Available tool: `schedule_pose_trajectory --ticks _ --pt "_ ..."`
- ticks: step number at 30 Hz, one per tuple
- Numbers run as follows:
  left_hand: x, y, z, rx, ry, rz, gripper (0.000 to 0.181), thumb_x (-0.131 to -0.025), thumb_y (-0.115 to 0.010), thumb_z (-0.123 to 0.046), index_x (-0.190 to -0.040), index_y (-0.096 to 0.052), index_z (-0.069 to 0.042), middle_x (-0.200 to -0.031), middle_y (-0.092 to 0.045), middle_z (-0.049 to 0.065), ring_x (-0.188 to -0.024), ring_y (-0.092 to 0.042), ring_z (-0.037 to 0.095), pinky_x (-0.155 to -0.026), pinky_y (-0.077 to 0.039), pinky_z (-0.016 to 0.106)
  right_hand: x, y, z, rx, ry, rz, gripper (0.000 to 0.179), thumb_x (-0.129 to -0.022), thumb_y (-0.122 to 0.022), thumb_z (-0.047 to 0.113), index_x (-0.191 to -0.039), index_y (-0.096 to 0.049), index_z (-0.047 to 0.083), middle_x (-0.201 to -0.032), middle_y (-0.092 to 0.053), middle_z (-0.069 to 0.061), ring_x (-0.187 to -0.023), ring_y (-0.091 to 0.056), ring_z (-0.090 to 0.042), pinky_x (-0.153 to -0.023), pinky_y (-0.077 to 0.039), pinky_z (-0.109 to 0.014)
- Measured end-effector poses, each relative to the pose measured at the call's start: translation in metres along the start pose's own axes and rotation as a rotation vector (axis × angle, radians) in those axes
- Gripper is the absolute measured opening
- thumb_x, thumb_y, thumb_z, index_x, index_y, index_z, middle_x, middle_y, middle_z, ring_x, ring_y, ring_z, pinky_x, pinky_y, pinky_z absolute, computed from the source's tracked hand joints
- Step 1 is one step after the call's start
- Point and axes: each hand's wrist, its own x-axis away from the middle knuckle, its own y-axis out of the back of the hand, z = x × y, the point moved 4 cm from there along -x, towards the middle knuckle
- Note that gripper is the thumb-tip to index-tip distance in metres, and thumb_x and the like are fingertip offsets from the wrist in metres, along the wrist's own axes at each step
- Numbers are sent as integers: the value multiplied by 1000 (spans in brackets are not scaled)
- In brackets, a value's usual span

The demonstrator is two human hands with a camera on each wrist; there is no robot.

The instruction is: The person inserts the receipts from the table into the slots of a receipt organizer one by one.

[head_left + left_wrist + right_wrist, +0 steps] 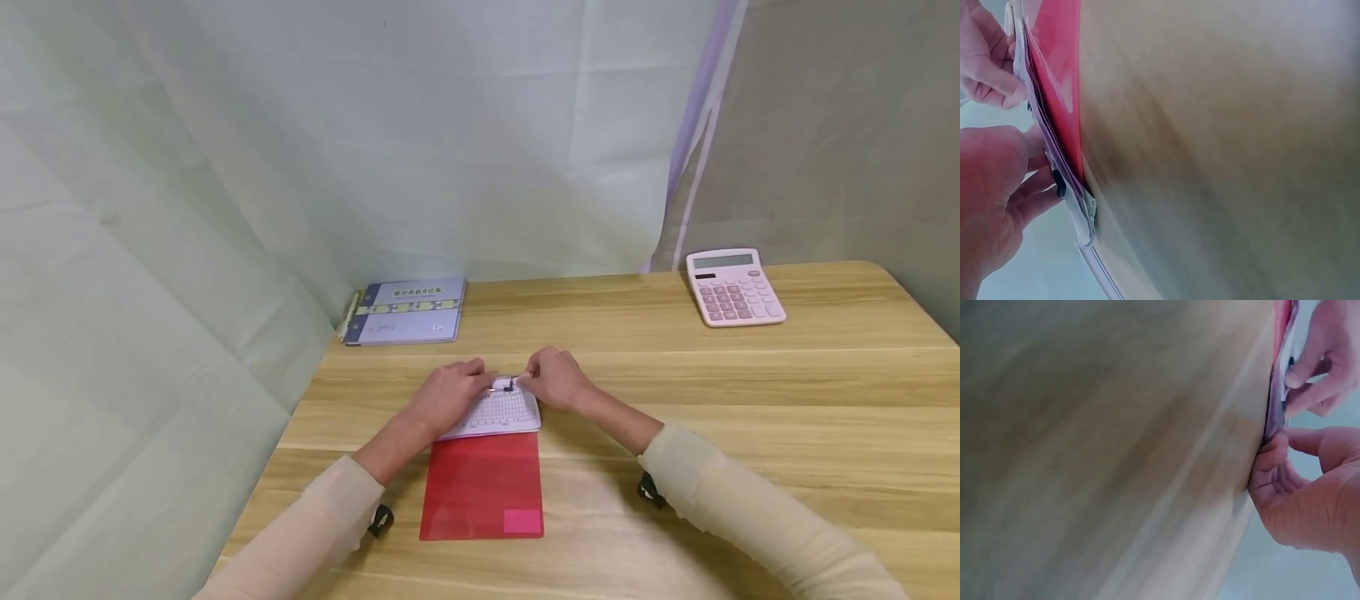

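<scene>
A stack of gridded paper forms (504, 408) lies across the upper part of a red translucent plastic folder (480, 483), which has a pink label near its lower right corner. At the stack's far edge, my left hand (447, 397) holds the left side, with thumb and fingers curled beside a small black piece (1059, 181). My right hand (557, 379) pinches the far right corner of the forms between thumb and fingers. Between both hands, a dark and shiny fitting (510, 385) shows on the top sheet; its kind is too small to tell.
A blue-grey ledger book (408, 333) with a patterned band lies at the table's back left, with a pen (350, 312) along its left side. Farther right, a pink calculator (723, 302) sits near the back edge. Pale cloth (480, 150) hangs behind the wooden table (750, 383).
</scene>
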Motion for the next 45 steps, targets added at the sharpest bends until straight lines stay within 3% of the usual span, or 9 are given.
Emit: schedule_pose_trajectory --ticks 3,7,11,15,21,29,36,45 --pt "0 0 0 10 2 -7 28 -106 -67 -13 -132 -77 -15 -104 -66 2 -88 -67 17 -82 -60 33 -2 5 1 1 23 28 9 -99 -68 8 -97 -73 1 -83 -66 -4 -75 -58 -17 -67 -48 -29" --pt "-1 1 0 16 5 -8 27 -106 -68 -15 -131 -77 -15 -103 -67 1 -87 -67 17 -81 -60 33 -4 12 3 6 42 132 18 -97 -59 1 -106 -74 -1 -92 -70 -7 -80 -60 -18 -71 -50 -30" --pt "-2 2 0 16 16 -1 28 -105 -69 -15 -132 -77 -15 -104 -68 1 -88 -68 16 -82 -60 32 -5 17 2 -85 -33 274 15 -100 -63 6 -106 -75 -3 -87 -71 -10 -71 -65 -17 -66 -56 -30" --pt "-1 1 0 13 11 1 28 -105 -69 -15 -133 -77 -15 -106 -68 2 -90 -69 17 -84 -60 33 -1 12 -2 -272 -144 338 14 -102 -69 5 -99 -74 -7 -77 -73 -15 -59 -69 -18 -60 -61 -32" --pt "0 2 -1 -6 -5 -2 29 -106 -67 -13 -133 -76 -14 -109 -68 3 -92 -70 18 -84 -61 33 8 3 -7 -455 -215 268 9 -98 -71 -4 -91 -68 -10 -71 -71 -19 -54 -68 -18 -58 -61 -33" --pt "1 1 -2 -31 0 16 31 -105 -67 -10 -135 -75 -14 -111 -67 3 -93 -69 17 -85 -60 31 10 1 -9 -494 -279 218 9 -97 -73 -4 -91 -69 -9 -73 -71 -17 -57 -68 -18 -59 -62 -33" --pt "0 -1 -1 -40 -3 19 32 -105 -67 -8 -135 -74 -14 -111 -67 3 -93 -69 18 -85 -60 32 11 0 -8 -492 -274 207 9 -97 -72 -4 -92 -69 -11 -73 -71 -18 -56 -67 -17 -59 -62 -32" --pt "0 -1 2 25 34 19 29 -106 -68 -14 -134 -76 -16 -108 -68 1 -92 -68 17 -84 -59 33 11 -1 -8 -471 -269 207 9 -97 -73 -3 -92 -69 -10 -71 -71 -16 -54 -67 -17 -59 -61 -32"
